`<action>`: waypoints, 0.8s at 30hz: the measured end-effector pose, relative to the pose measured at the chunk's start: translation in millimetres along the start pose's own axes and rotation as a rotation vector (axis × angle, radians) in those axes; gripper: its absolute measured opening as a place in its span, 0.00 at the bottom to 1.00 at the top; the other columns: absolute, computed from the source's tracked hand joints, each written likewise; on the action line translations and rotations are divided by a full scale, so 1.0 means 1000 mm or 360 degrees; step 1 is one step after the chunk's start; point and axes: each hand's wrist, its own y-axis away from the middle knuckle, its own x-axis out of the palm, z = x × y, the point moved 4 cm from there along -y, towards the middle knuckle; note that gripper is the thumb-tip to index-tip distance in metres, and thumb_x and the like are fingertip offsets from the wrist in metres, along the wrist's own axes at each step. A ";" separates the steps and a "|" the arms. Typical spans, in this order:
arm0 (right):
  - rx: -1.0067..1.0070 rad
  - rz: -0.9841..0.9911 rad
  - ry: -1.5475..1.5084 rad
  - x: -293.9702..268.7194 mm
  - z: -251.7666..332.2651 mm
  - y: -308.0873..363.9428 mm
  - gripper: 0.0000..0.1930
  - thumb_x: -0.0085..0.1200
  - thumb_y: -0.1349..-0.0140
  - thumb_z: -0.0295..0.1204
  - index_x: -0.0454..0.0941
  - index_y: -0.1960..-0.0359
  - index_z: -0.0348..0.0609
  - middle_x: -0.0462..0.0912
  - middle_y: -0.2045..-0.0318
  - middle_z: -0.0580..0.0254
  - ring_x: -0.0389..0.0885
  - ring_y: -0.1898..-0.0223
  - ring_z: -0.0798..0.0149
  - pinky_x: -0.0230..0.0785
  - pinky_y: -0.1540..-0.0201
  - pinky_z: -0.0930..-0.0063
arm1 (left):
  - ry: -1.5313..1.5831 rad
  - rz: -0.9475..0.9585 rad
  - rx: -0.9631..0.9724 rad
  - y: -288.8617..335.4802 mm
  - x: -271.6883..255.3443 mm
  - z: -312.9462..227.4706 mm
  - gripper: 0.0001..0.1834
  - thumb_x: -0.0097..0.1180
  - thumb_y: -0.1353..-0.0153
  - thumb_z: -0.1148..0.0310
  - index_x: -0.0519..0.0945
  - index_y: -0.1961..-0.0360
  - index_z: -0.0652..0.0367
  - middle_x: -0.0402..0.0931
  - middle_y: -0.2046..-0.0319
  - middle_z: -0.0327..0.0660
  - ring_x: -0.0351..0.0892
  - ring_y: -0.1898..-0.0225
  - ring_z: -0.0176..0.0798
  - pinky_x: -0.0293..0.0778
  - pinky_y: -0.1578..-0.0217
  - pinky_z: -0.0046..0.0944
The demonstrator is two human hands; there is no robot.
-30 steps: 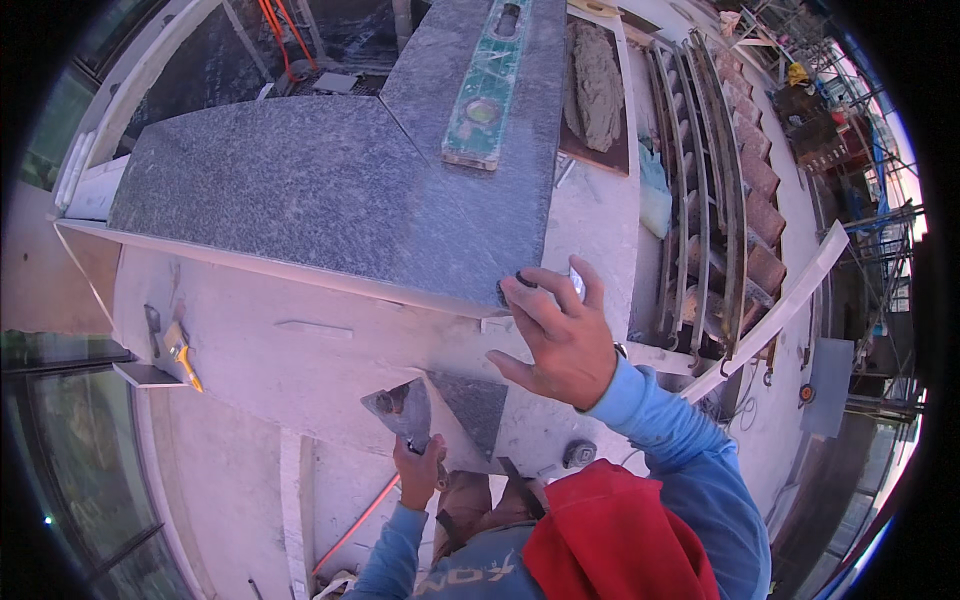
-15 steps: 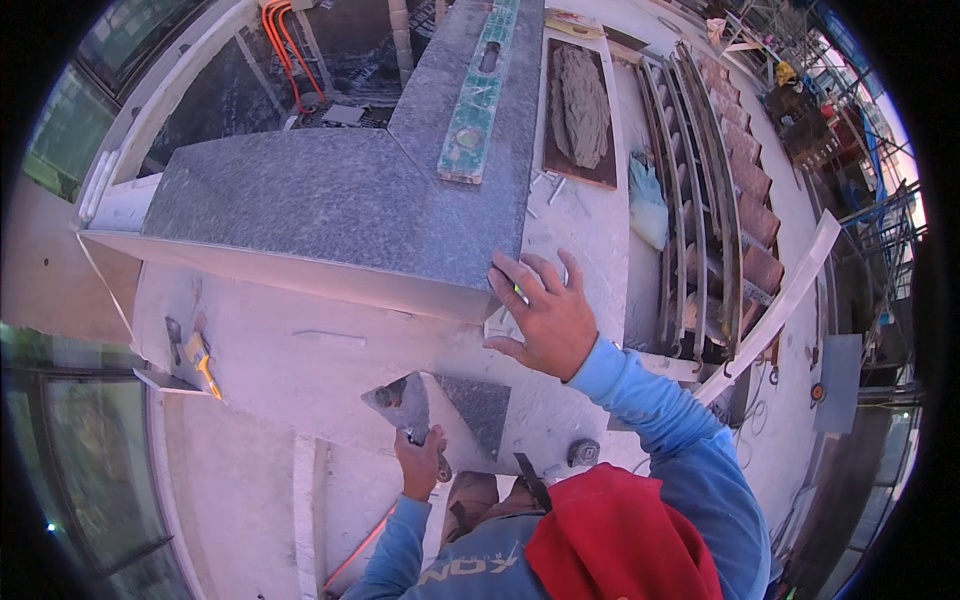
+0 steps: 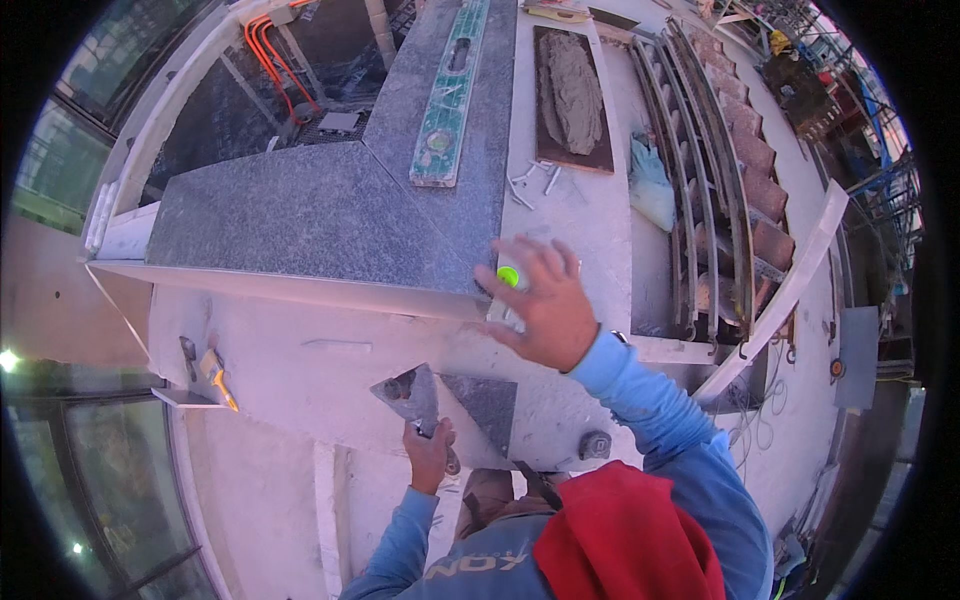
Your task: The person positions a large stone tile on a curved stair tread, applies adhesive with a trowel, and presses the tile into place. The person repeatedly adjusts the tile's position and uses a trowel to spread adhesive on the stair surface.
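My left hand (image 3: 428,458) is closed around the handle of a trowel (image 3: 410,395), its flat metal blade tilted up and away from me. Beyond it, the near corner of a grey speckled stone slab (image 3: 300,205) has my right hand (image 3: 550,310) beside it, fingers spread and slightly blurred. Partly hidden by those fingers is a bright yellow-green round thing (image 3: 508,276) on a pale surface; its kind is unclear. A green spirit level (image 3: 448,110) lies along the slab's right arm. Below the slab edge, nearer me, rests a dark triangular stone piece (image 3: 488,410).
A mound of grey mortar (image 3: 570,95) sits on a brown board at the far right. Metal rails (image 3: 690,180) and a white beam (image 3: 780,300) stand beyond. A tape measure (image 3: 594,445) lies near my body; a yellow-handled brush (image 3: 217,377) lies left.
The view has shifted a little. My right hand has drawn slightly off the slab's corner, and more of the yellow-green round thing shows. My left hand still holds the trowel.
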 end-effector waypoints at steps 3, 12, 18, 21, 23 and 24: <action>0.0164 -0.0150 -0.0156 -0.012 -0.019 0.005 0.35 0.68 0.49 0.48 0.75 0.38 0.52 0.65 0.34 0.54 0.60 0.31 0.45 0.48 0.32 0.34 | -0.0010 -0.0009 0.0019 -0.001 0.006 0.009 0.20 0.64 0.38 0.75 0.70 0.49 0.66 0.79 0.66 0.42 0.82 0.70 0.34 0.81 0.70 0.33; -0.0093 0.0050 -0.0141 0.026 0.007 -0.001 0.38 0.66 0.48 0.54 0.76 0.38 0.49 0.59 0.28 0.59 0.56 0.29 0.46 0.46 0.31 0.33 | -0.0004 -0.0164 -0.0017 0.035 0.032 0.009 0.17 0.64 0.38 0.75 0.72 0.52 0.66 0.80 0.67 0.44 0.84 0.69 0.36 0.83 0.71 0.35; -0.0149 0.0081 -0.0214 0.032 0.006 -0.001 0.40 0.63 0.46 0.57 0.76 0.39 0.39 0.60 0.28 0.59 0.55 0.27 0.47 0.44 0.31 0.33 | 0.0044 -0.0214 -0.0039 0.051 0.036 0.018 0.18 0.66 0.39 0.74 0.71 0.53 0.65 0.80 0.67 0.44 0.83 0.71 0.36 0.82 0.71 0.35; -0.0140 0.0077 -0.0175 0.031 0.009 -0.001 0.40 0.63 0.45 0.57 0.76 0.39 0.39 0.61 0.29 0.57 0.55 0.27 0.47 0.44 0.30 0.33 | 0.0053 -0.0231 -0.0001 0.050 0.036 0.022 0.17 0.65 0.39 0.74 0.71 0.54 0.65 0.80 0.68 0.44 0.83 0.72 0.35 0.81 0.72 0.35; -0.0119 0.0097 -0.0133 0.032 0.012 -0.002 0.40 0.63 0.45 0.57 0.76 0.39 0.39 0.61 0.29 0.56 0.55 0.27 0.48 0.44 0.30 0.34 | 0.0055 -0.0330 0.0138 0.042 0.028 0.010 0.17 0.64 0.38 0.74 0.70 0.54 0.66 0.80 0.69 0.44 0.82 0.72 0.35 0.80 0.72 0.34; -0.0121 0.0043 -0.0101 0.030 0.013 -0.002 0.39 0.63 0.45 0.57 0.76 0.39 0.38 0.62 0.30 0.56 0.55 0.28 0.48 0.44 0.30 0.35 | 0.0058 -0.0397 0.0183 0.035 0.023 0.000 0.17 0.64 0.38 0.74 0.70 0.54 0.66 0.80 0.69 0.44 0.82 0.72 0.35 0.80 0.72 0.34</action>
